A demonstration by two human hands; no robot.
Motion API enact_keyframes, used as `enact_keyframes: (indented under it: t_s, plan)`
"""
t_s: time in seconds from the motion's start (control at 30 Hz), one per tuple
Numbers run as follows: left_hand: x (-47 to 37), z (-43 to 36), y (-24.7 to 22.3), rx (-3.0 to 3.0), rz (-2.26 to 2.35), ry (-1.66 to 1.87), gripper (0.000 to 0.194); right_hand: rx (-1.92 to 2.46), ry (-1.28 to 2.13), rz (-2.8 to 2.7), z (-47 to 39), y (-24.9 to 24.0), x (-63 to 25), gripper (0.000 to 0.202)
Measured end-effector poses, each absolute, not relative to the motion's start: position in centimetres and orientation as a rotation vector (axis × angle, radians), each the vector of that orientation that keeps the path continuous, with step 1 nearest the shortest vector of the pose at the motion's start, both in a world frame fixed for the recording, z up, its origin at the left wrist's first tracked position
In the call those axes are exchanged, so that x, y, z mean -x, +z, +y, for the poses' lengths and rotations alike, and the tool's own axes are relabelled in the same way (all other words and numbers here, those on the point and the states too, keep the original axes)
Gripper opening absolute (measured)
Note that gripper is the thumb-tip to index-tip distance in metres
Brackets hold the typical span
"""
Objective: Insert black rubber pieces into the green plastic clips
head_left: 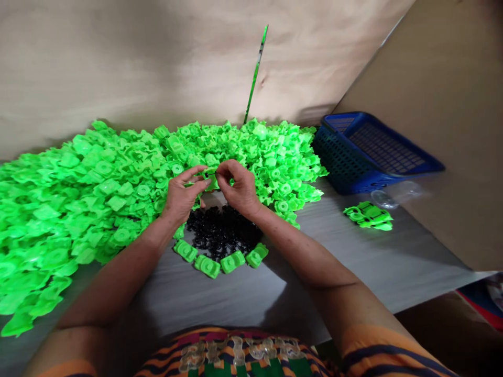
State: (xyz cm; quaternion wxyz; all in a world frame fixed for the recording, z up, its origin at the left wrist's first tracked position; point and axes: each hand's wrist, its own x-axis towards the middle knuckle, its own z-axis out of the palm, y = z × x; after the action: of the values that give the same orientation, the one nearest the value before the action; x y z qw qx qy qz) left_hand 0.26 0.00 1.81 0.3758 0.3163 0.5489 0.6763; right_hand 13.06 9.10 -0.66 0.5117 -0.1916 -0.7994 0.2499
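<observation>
My left hand [184, 195] grips a small green plastic piece [212, 180] between thumb and fingers, above the middle of the table. From the right, my right hand [239, 187] pinches a thin black part [212, 174] against that piece. Below both hands lies a heap of small black parts [223, 233]. Several green car-shaped pieces curve around the heap's near side, one of them a green piece [207, 266] at the front. A large pile of green pieces [98, 193] spreads behind and to the left.
A blue basket [353, 162] stands at the back right against the wall. Near it lie a clear plastic item [383, 198] and a few green pieces with black parts [369, 215]. A thin green strip [255, 76] rises behind the pile on the grey table [188, 298].
</observation>
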Motion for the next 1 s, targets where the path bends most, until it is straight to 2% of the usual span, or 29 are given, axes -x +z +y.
enact_keyframes:
  t_s: [1.0]
  plan:
    - [-0.24,0.08,1.76,-0.819,1.389,1.718,0.051,0.351,0.426,-1.975,8.99,-0.78,-13.14,0.017]
